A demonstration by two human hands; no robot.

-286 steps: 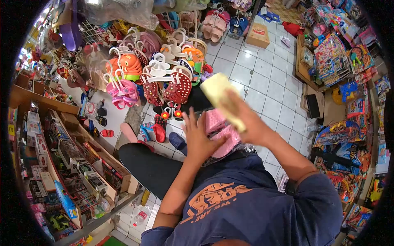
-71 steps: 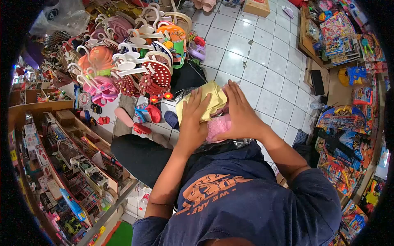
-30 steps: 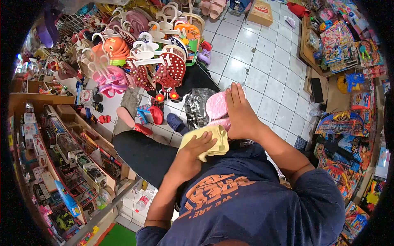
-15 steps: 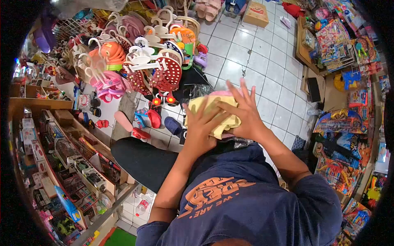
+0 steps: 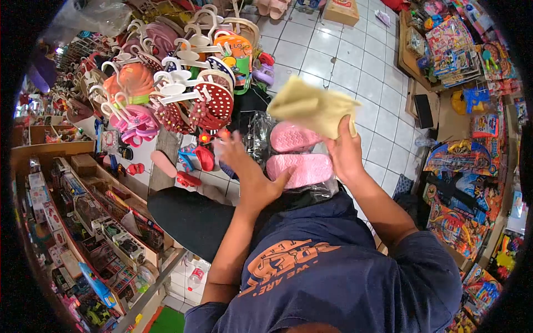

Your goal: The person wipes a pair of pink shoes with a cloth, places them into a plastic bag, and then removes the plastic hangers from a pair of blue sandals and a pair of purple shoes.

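Beside the toy shelf (image 5: 58, 149), above the tiled floor (image 5: 382, 130), your right hand (image 5: 345, 152) pinched yellow cloth (image 5: 316, 108); your left hand (image 5: 250, 177) spread its fingers by pink sandals (image 5: 300, 170).

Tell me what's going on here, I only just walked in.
Someone is sitting with a pair of pink slippers at their lap, side by side with crinkly plastic around them. Their right hand holds up a yellow cloth, blurred and partly over the farther slipper. The left hand is spread, its thumb at the nearer slipper. Patterned footwear on white hangers sits just beyond, to the left.
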